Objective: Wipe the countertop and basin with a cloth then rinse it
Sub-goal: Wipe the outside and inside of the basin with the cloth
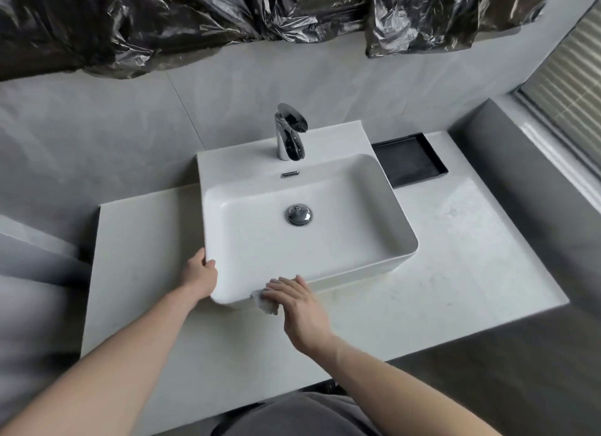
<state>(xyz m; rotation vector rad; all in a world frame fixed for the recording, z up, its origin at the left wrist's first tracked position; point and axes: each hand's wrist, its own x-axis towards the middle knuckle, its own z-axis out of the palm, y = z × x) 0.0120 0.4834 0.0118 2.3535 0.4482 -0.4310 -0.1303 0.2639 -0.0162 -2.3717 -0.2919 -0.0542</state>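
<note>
A white rectangular basin [367,175] stands on a pale stone countertop [439,256]. A chrome tap [289,133] rises at its back rim, and a chrome drain plug [299,213] sits in the bowl. My left hand [200,274] grips the basin's near left corner. My right hand [300,308] lies flat, fingers together, pressing a small pale cloth [265,302] against the countertop at the foot of the basin's front wall. Most of the cloth is hidden under my fingers.
A black rectangular tray [411,160] rests on the counter at the back right of the basin. Black plastic sheeting [195,22] hangs on the wall above. A grey ledge and window blind [569,87] are at the right.
</note>
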